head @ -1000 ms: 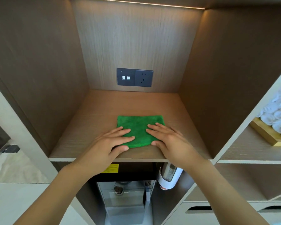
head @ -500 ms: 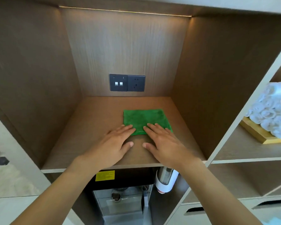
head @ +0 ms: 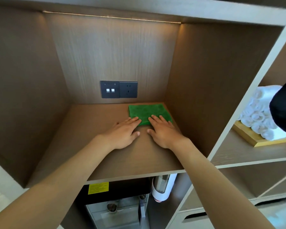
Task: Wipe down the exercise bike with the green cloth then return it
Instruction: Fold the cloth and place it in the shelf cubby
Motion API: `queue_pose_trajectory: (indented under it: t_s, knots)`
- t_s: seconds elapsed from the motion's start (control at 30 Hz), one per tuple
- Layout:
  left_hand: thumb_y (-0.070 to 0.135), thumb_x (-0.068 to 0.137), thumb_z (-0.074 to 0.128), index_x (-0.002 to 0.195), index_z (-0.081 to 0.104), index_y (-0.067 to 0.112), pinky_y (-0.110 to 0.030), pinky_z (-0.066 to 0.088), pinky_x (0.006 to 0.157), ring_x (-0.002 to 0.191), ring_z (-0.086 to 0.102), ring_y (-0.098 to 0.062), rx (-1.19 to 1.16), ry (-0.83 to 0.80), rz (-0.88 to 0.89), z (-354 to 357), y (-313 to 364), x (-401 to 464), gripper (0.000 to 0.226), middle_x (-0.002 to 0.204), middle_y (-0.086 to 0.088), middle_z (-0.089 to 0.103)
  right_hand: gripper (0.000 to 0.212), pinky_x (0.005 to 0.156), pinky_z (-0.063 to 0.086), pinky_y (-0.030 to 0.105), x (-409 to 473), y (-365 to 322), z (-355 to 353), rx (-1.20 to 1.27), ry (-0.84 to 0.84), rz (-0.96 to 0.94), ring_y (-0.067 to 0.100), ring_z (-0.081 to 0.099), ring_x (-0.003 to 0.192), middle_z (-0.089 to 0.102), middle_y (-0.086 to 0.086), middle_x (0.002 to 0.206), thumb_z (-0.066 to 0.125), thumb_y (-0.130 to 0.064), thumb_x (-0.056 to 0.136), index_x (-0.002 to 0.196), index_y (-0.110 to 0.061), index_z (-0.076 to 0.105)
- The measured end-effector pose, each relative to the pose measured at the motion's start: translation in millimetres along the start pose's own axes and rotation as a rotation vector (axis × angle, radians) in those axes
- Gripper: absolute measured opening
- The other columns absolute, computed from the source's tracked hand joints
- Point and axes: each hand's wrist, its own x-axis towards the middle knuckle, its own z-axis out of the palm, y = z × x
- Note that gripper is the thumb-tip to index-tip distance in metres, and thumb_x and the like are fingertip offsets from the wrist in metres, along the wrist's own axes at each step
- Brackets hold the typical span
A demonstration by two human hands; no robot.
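Two hands, the left hand (head: 124, 132) and the right hand (head: 163, 131), lie flat with straight, released fingers on the near edge of one green cloth (head: 148, 114), right of centre on the shelf (head: 92, 129), so the return step seems nearly done and only withdrawing the hands remains.

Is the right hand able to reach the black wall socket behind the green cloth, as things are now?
Probably yes. The right hand lies flat with its fingertips on the green cloth, and only the cloth and bare shelf lie before the socket; nothing stands between.
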Motion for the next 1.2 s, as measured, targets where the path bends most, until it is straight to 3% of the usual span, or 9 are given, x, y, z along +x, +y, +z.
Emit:
queue_pose_trajectory:
  t_s: [0.33, 0.67, 0.97, 1.2]
  knots:
    - [0.044, 0.111, 0.037, 0.166, 0.02, 0.032, -0.054, 0.016, 0.128, 0.161, 0.014, -0.016, -0.036, 0.045, 0.012, -1.6, -13.9, 52.5, 0.059, 0.174, 0.007, 0.015, 0.066, 0.131, 0.012, 0.047, 45.7, 10.1, -6.9, 0.013, 0.003, 0.106, 0.026, 0.0, 0.163, 0.002, -0.002, 0.177, 0.034, -0.044, 0.112, 0.169, -0.021, 0.011]
    - [0.052, 0.109, 0.035, 0.165, 0.018, 0.038, -0.052, 0.013, 0.128, 0.16, 0.013, -0.015, -0.047, 0.08, 0.019, 4.1, -22.1, 64.2, 0.061, 0.174, 0.012, 0.015, 0.064, 0.132, 0.012, 0.046, 55.6, 13.8, 1.6, 0.079, 0.093, 0.116, 0.027, 0.003, 0.163, 0.008, 0.0, 0.177, 0.034, -0.044, 0.112, 0.168, -0.019, 0.017]
    - [0.046, 0.104, 0.051, 0.158, 0.04, 0.031, -0.046, 0.029, 0.125, 0.154, 0.032, -0.023, -0.108, 0.225, 0.031, 2.9, -19.2, 57.4, 0.057, 0.168, 0.004, 0.033, 0.065, 0.131, 0.014, 0.046, 51.4, 15.9, 5.1, 0.077, 0.154, 0.105, 0.023, 0.005, 0.163, 0.01, 0.0, 0.177, 0.036, -0.048, 0.11, 0.168, -0.023, 0.02]
    - [0.048, 0.099, 0.054, 0.161, 0.033, 0.027, -0.051, 0.034, 0.121, 0.149, 0.039, -0.029, -0.09, 0.279, -0.032, 6.3, -19.7, 58.9, 0.069, 0.165, -0.002, 0.038, 0.066, 0.13, 0.019, 0.048, 40.4, 9.4, 9.3, 0.042, 0.208, 0.136, 0.026, 0.011, 0.162, 0.013, 0.003, 0.176, 0.04, -0.048, 0.108, 0.167, -0.023, 0.022]
